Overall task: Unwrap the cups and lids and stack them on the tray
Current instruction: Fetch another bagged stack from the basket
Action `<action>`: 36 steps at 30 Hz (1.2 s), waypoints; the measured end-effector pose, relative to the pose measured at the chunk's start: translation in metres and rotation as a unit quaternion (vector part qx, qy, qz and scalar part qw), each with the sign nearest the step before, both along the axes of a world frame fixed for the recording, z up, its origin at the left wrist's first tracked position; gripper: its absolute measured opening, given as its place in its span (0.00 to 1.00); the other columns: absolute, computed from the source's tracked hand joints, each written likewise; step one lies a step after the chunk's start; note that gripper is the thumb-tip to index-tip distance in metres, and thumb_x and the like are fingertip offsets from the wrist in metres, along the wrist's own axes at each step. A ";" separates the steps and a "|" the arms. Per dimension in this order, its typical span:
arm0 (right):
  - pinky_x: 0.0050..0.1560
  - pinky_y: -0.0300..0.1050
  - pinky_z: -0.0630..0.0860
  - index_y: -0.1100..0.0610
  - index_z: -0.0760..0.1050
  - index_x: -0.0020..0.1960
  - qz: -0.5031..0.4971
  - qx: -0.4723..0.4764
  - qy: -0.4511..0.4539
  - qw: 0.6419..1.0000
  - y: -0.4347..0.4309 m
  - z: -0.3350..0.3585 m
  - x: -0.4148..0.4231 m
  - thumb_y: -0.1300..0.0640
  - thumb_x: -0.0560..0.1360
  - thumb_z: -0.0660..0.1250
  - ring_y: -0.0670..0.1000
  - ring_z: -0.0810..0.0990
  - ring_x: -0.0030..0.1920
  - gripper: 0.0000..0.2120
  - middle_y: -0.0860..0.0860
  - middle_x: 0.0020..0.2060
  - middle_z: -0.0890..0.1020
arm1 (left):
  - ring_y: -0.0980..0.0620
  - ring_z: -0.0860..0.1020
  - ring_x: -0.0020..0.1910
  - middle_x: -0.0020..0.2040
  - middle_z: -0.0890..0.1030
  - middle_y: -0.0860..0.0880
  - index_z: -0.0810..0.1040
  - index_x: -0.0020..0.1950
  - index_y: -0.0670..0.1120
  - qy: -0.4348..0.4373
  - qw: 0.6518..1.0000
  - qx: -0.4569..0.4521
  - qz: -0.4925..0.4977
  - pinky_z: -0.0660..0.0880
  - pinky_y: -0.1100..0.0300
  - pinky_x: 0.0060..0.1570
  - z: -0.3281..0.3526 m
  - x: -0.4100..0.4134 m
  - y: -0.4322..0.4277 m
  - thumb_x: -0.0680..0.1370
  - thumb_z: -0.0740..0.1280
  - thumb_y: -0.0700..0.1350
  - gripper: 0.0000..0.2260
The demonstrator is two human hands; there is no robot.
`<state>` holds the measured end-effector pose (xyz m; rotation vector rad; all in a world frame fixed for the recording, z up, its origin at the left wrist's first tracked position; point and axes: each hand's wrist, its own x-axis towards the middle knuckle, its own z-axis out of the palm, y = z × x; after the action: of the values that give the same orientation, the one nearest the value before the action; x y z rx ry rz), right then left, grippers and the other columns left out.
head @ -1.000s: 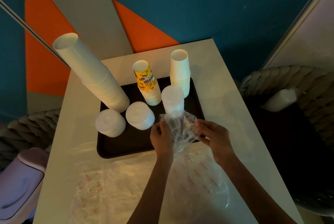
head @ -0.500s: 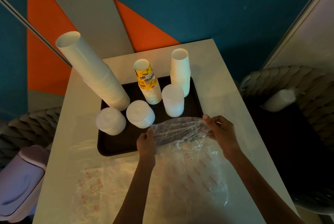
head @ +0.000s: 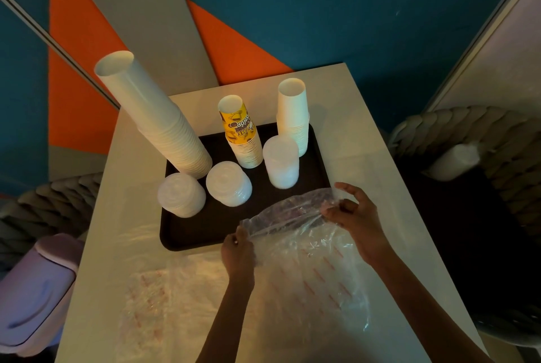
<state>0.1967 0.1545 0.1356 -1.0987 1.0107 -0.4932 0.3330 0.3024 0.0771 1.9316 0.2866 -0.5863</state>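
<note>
As left hand point(head: 238, 251) pinches the wrapper point(head: 292, 217), right hand point(head: 352, 215) grips it.

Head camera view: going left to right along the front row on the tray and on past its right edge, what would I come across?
Left lid stack → middle lid stack → taller lid stack → right hand, pinching the plastic wrap.

Clear wrap point(head: 295, 216), apparently empty, between left hand point(head: 238, 253) and right hand point(head: 352, 215), over the tray point(head: 205, 231) rim
</note>
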 end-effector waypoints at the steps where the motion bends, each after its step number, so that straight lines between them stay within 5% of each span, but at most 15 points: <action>1: 0.34 0.32 0.76 0.53 0.72 0.60 0.007 -0.006 0.000 1.000 -0.002 0.001 -0.001 0.70 0.69 0.71 0.41 0.82 0.35 0.24 0.48 0.34 0.83 | 0.51 0.71 0.31 0.33 0.74 0.45 0.76 0.48 0.38 -0.020 0.999 0.028 -0.019 0.67 0.59 0.30 -0.003 0.001 0.005 0.81 0.60 0.46 0.12; 6: 0.36 0.34 0.76 0.55 0.73 0.61 0.066 -0.020 0.007 0.998 -0.005 0.001 -0.002 0.70 0.68 0.73 0.44 0.81 0.35 0.24 0.52 0.33 0.82 | 0.52 0.76 0.43 0.43 0.79 0.48 0.76 0.51 0.42 -0.101 0.955 0.228 -0.159 0.73 0.56 0.46 0.002 0.000 0.023 0.80 0.63 0.45 0.07; 10: 0.42 0.35 0.79 0.55 0.73 0.61 0.116 -0.034 0.032 0.992 -0.001 0.000 -0.001 0.70 0.66 0.74 0.50 0.82 0.41 0.26 0.66 0.44 0.82 | 0.54 0.76 0.53 0.55 0.77 0.50 0.76 0.60 0.46 -0.244 0.950 0.062 -0.186 0.73 0.59 0.51 0.027 -0.004 0.014 0.75 0.69 0.48 0.14; 14: 0.39 0.32 0.77 0.55 0.72 0.60 0.180 -0.018 0.038 0.983 0.004 0.002 0.004 0.70 0.66 0.74 0.42 0.83 0.38 0.27 0.54 0.38 0.83 | 0.66 0.71 0.59 0.59 0.72 0.62 0.70 0.67 0.53 -0.141 0.901 -0.089 -0.400 0.66 0.70 0.57 0.055 -0.016 -0.017 0.72 0.65 0.62 0.26; 16: 0.38 0.32 0.76 0.54 0.72 0.60 0.200 -0.013 0.040 0.979 0.004 0.002 0.004 0.70 0.66 0.74 0.41 0.83 0.38 0.27 0.51 0.38 0.83 | 0.65 0.76 0.55 0.54 0.78 0.60 0.74 0.60 0.54 -0.127 0.883 -0.117 -0.437 0.69 0.69 0.56 0.057 -0.021 -0.026 0.74 0.67 0.58 0.17; 18: 0.38 0.31 0.76 0.53 0.72 0.60 0.201 -0.008 0.039 0.979 0.000 0.001 0.002 0.70 0.66 0.74 0.41 0.83 0.38 0.27 0.50 0.38 0.83 | 0.61 0.80 0.47 0.44 0.83 0.56 0.78 0.49 0.51 -0.134 0.897 -0.145 -0.395 0.75 0.65 0.49 0.056 -0.022 -0.031 0.76 0.68 0.47 0.03; 21: 0.38 0.29 0.75 0.49 0.72 0.58 0.184 0.010 0.033 0.982 -0.005 0.002 -0.003 0.65 0.70 0.72 0.39 0.82 0.40 0.21 0.47 0.41 0.83 | 0.55 0.81 0.41 0.39 0.83 0.51 0.78 0.44 0.48 -0.112 0.938 -0.165 -0.284 0.77 0.64 0.41 0.053 -0.020 -0.034 0.77 0.66 0.40 0.04; 25: 0.44 0.32 0.76 0.49 0.78 0.52 0.151 0.024 0.060 0.986 0.001 -0.010 -0.012 0.53 0.74 0.67 0.44 0.81 0.48 0.06 0.49 0.48 0.83 | 0.55 0.81 0.39 0.41 0.82 0.48 0.78 0.45 0.44 -0.073 0.967 -0.187 -0.157 0.79 0.64 0.39 0.051 -0.015 -0.037 0.78 0.65 0.41 0.03; 31: 0.52 0.46 0.79 0.57 0.81 0.44 0.042 0.021 0.056 0.997 0.012 -0.021 -0.008 0.54 0.74 0.68 0.59 0.82 0.50 0.06 0.62 0.46 0.83 | 0.56 0.79 0.38 0.38 0.80 0.50 0.77 0.42 0.47 -0.091 0.975 -0.181 -0.090 0.78 0.57 0.43 0.047 -0.017 -0.042 0.80 0.62 0.41 0.08; 33: 0.57 0.56 0.77 0.60 0.81 0.44 0.035 0.000 0.061 0.998 0.012 -0.021 -0.006 0.54 0.74 0.68 0.63 0.81 0.50 0.09 0.65 0.45 0.82 | 0.59 0.78 0.35 0.36 0.78 0.51 0.76 0.41 0.47 -0.108 0.977 -0.169 -0.070 0.77 0.61 0.40 0.046 -0.019 -0.047 0.81 0.61 0.42 0.09; 36: 0.56 0.56 0.76 0.60 0.81 0.42 0.018 -0.019 0.044 0.999 0.013 -0.016 -0.003 0.55 0.73 0.69 0.61 0.82 0.47 0.07 0.62 0.41 0.83 | 0.57 0.75 0.34 0.35 0.75 0.51 0.73 0.42 0.43 -0.162 0.976 -0.139 -0.052 0.73 0.71 0.33 0.044 -0.021 -0.054 0.81 0.60 0.43 0.09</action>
<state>0.1939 0.1672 0.1192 -1.1783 1.0594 -0.4391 0.3125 0.2488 0.1210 1.7418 -0.0998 -0.3483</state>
